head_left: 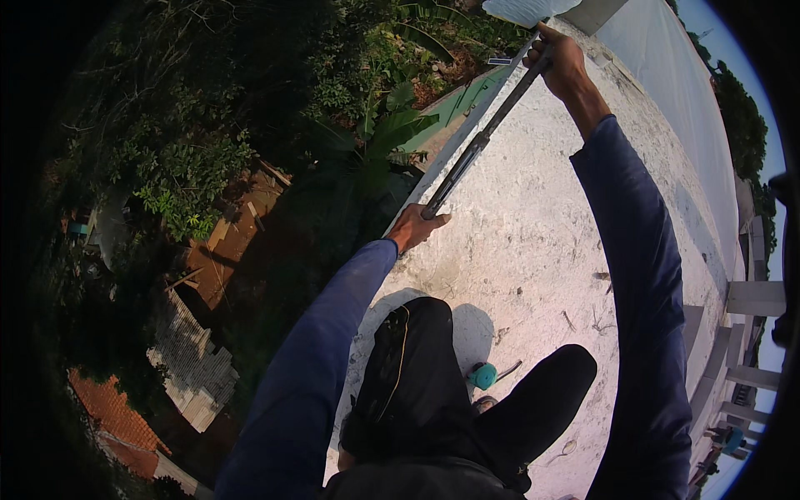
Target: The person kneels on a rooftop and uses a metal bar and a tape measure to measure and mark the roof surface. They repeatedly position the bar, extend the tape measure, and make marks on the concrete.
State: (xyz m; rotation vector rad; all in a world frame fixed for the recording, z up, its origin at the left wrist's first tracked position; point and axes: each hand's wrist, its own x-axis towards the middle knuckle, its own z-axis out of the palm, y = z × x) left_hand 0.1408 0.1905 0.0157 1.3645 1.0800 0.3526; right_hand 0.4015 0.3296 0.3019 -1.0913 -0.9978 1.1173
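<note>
The near end of a dark rod (pixel 479 143) is gripped by the left hand (pixel 414 228); it is held along the left edge of a pale slab (pixel 533 217) — apparently stiff, moderately heavy, best held at both ends. The far end is enclosed by the right hand (pixel 564 67). No writing is legible.

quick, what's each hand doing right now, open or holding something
Left hand: closed, holding the near end of the pole.
Right hand: closed, fingers wrapped around the pole farther up.
</note>
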